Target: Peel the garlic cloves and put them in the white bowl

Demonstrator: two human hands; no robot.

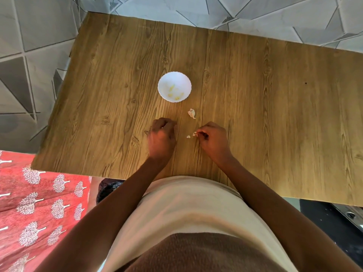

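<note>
On the wooden table (255,85), the white bowl (174,75) sits just beyond my hands with a few peeled garlic cloves (176,93) inside. My right hand (213,139) pinches a scrap of garlic skin (195,134), and my left hand (162,135) is curled closed; I cannot tell what it holds. An unpeeled clove (192,113) lies between the bowl and my right hand.

Garlic piece (191,113) between hands and bowl (164,80)

head view, steeply down, over table (255,79)
</note>
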